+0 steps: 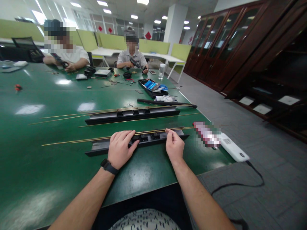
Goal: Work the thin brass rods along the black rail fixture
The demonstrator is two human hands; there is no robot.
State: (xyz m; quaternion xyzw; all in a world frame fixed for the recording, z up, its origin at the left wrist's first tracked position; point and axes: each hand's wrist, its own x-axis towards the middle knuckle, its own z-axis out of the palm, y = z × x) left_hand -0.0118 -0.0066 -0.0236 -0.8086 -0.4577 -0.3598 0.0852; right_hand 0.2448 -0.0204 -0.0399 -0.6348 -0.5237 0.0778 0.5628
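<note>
A long black rail with a grey inner strip (pixel 100 147) lies across the green table (pixel 48 166) just in front of me. Thin brass rods (pixel 79 140) run along its top. My left hand (pixel 120 147) rests on the rail's middle, fingers together and pressed down on its black blocks. My right hand (pixel 174 145) sits further right on the same rail, fingers curled over its near edge and touching the rods. A second, like rail (pixel 131 115) lies parallel a little farther away, with more brass rods on and beside it.
A white power strip (pixel 233 148) with a black cable lies at the table's right corner. A black tray with blue items (pixel 151 87), a black rod (pixel 165 103) and a water bottle (pixel 161 71) stand beyond. Two people sit at the far end handling tools. Dark wooden cabinets (pixel 240 41) line the right wall.
</note>
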